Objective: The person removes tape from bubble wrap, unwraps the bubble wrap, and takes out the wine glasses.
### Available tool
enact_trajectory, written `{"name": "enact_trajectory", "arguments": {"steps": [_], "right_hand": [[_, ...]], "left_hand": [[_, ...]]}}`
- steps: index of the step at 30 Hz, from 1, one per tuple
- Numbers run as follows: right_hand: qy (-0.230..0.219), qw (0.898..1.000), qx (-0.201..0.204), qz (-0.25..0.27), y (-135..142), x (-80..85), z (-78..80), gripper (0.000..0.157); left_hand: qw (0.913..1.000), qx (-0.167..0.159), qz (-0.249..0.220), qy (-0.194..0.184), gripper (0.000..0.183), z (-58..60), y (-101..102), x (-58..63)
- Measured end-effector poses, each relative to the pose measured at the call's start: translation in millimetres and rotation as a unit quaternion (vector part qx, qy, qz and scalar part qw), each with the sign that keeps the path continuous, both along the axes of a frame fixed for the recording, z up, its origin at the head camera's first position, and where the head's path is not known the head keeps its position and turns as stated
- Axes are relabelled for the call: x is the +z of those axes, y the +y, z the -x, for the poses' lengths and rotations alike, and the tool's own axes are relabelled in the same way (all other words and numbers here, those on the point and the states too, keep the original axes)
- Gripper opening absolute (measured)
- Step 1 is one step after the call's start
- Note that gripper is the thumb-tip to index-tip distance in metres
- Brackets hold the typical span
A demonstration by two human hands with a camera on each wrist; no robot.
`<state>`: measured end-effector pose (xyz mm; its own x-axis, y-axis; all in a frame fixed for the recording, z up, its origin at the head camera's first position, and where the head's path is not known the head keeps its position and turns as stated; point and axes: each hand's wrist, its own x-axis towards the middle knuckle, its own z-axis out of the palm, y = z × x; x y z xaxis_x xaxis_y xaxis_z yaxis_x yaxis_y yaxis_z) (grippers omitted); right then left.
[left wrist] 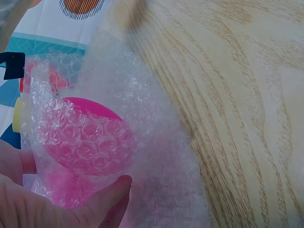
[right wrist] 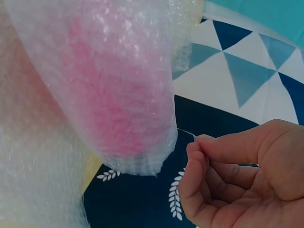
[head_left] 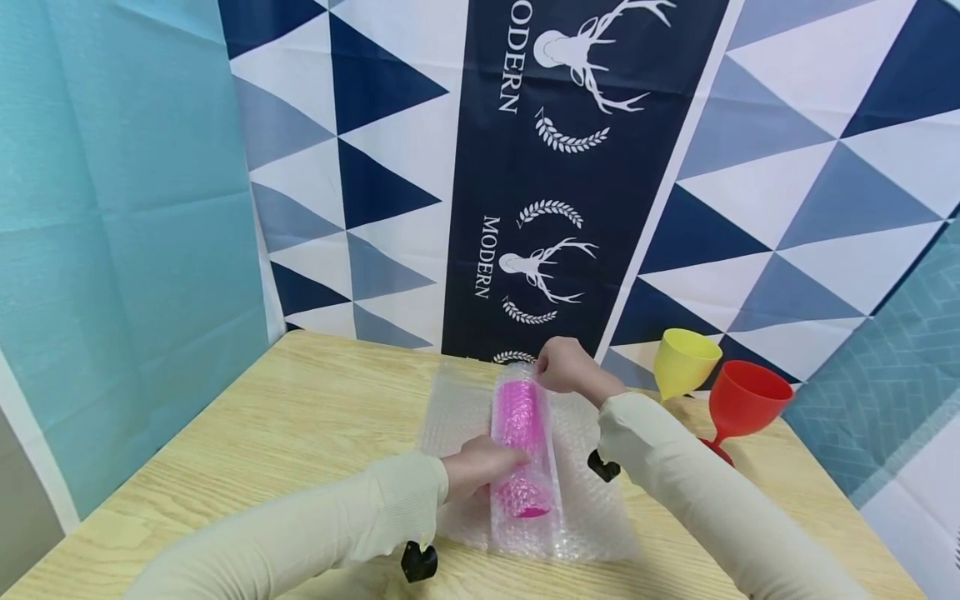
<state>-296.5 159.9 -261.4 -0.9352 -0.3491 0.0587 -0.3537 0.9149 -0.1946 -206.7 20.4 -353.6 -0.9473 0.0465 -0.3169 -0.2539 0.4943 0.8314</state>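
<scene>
A pink tube-like thing [head_left: 521, 417] lies rolled in clear bubble wrap [head_left: 592, 500]; its round pink rim [left wrist: 95, 105] shows in the left wrist view. My left hand [head_left: 482, 467] grips the wrapped roll near its close end, with thumb and fingers [left wrist: 107, 199] curled round it. At the far end is my right hand [head_left: 566, 367], and in the right wrist view its thumb and forefinger pinch a thin clear strand [right wrist: 185, 131] that runs to the bubble wrap. The other fingers of that hand are curled in.
On the right of the wooden table [head_left: 352, 392] stand a yellow goblet [head_left: 684, 362] and a red goblet [head_left: 746, 400], close to the right forearm. A patterned cloth [head_left: 390, 167] hangs behind the table, and a teal cloth [head_left: 135, 208] hangs at the left.
</scene>
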Motion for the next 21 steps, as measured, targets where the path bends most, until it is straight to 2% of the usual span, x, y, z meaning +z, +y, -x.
{"name": "enact_trajectory", "arguments": {"steps": [6, 8, 16, 21], "right_hand": [[0.025, 1.0, 0.009, 0.004, 18, 1.6, -1.8, 0.02], [0.018, 1.0, -0.001, 0.01, 25, 0.7, -1.1, 0.015], [-0.072, 0.993, -0.07, 0.066, 56, -5.3, -2.6, 0.011], [-0.118, 0.981, -0.095, 0.123, 76, -13.3, -3.9, 0.014]], "left_hand": [[1.0, 0.002, 0.002, -0.001, 0.055, -0.4, 1, 0.1], [1.0, 0.001, -0.002, -0.002, 0.056, -0.8, 1, 0.7], [1.0, -0.002, -0.008, -0.001, 0.058, -1.3, 1, 0.8], [0.9999, -0.008, -0.005, -0.01, 0.062, -1.2, -1, 1.6]]}}
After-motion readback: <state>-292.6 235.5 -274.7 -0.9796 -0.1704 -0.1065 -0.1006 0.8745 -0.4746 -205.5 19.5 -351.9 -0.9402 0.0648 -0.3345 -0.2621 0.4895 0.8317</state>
